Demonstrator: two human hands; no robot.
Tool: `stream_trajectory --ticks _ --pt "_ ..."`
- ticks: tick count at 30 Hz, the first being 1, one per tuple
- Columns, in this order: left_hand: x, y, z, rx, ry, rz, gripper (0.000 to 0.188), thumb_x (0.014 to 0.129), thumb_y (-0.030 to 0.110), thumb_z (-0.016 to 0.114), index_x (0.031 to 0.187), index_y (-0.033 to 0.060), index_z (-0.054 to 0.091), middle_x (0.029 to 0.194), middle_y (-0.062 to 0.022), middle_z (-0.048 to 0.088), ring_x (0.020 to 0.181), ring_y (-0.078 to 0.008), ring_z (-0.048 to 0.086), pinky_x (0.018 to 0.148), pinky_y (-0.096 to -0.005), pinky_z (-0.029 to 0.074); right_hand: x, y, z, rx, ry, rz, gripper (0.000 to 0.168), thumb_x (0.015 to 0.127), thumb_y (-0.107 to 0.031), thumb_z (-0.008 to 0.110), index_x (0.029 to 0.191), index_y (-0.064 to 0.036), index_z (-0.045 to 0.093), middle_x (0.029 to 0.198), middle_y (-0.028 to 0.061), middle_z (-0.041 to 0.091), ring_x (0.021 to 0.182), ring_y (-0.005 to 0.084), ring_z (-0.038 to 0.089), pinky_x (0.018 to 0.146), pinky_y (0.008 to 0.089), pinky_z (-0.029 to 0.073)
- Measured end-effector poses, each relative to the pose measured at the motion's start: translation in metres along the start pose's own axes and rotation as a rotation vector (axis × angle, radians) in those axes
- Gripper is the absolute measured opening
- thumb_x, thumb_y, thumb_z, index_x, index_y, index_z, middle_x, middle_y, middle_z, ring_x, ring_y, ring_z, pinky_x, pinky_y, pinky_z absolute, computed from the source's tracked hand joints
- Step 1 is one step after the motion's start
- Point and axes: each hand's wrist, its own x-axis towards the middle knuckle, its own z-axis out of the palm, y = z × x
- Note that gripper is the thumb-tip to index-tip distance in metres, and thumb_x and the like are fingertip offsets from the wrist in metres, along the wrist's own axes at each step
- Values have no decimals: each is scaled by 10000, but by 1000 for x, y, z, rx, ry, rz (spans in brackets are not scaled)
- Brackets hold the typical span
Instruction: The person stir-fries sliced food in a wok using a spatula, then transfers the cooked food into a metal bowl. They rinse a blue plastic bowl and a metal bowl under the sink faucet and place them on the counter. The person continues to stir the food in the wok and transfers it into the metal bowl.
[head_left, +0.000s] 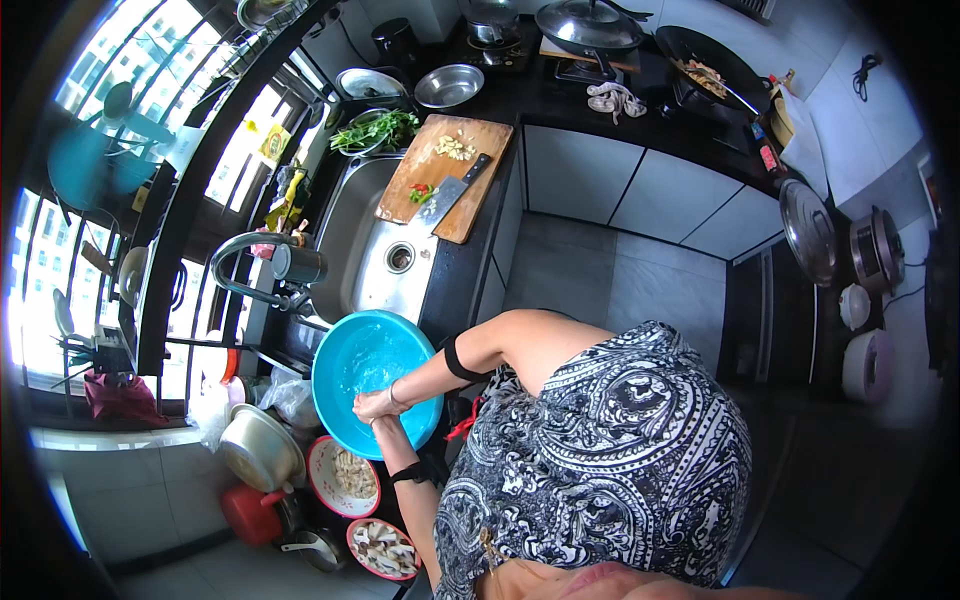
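A turquoise plastic basin holding rippling water stands at the near end of the sink. My right hand, with a bracelet at its wrist, is inside the basin's outline, fingers bent. It overlaps the end of my left forearm, so most of my left hand is hidden. Whether either hand grips anything is not visible. Beside the basin are a red-rimmed bowl of pale cut food and another red-rimmed bowl of sliced mushrooms.
A wooden cutting board bridges the steel sink, bearing a cleaver, chopped garlic and cut peppers. A curved faucet rises behind the sink. Left of the basin sits a metal pot. A wok stands on the far counter.
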Motion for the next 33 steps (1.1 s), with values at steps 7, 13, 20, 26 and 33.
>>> stream_trajectory --ticks 7,13,20,26,33 --pt "-3 57 24 206 -45 132 468 875 257 437 1301 73 378 1361 -166 354 1271 -310 321 1019 -506 259 12 -37 -11 -294 78 -114 292 832 -316 529 1074 -156 568 895 116 598 883 237 558 883 553 282" --pt "-9 102 30 816 -162 346 422 877 142 486 1286 72 408 1358 -164 362 1281 -297 313 1031 -487 251 -10 -76 -30 -1058 247 -334 325 827 -319 527 1108 -162 573 930 128 613 931 254 574 940 585 273" --pt "-64 85 -10 2057 566 499 289 834 368 545 1072 233 637 1272 -112 482 1224 -279 400 967 -680 132 -6 -64 -96 -1102 311 -597 443 731 -302 588 1161 -199 562 1050 49 616 1043 220 557 904 650 296" --pt "-115 121 -106 2175 547 752 846 785 161 629 1435 200 88 1360 -194 371 1225 -393 369 951 -511 353 -56 -73 -235 -1037 639 -485 323 753 -251 574 1055 -138 591 1011 103 603 965 277 573 783 429 418" --pt "-194 199 -107 2078 1335 557 972 708 383 709 1418 367 46 1491 -145 -34 1343 -410 93 885 -720 251 -90 -64 -338 -1075 999 -1 296 776 -167 536 1063 -109 581 1364 157 338 1169 409 410 938 536 354"
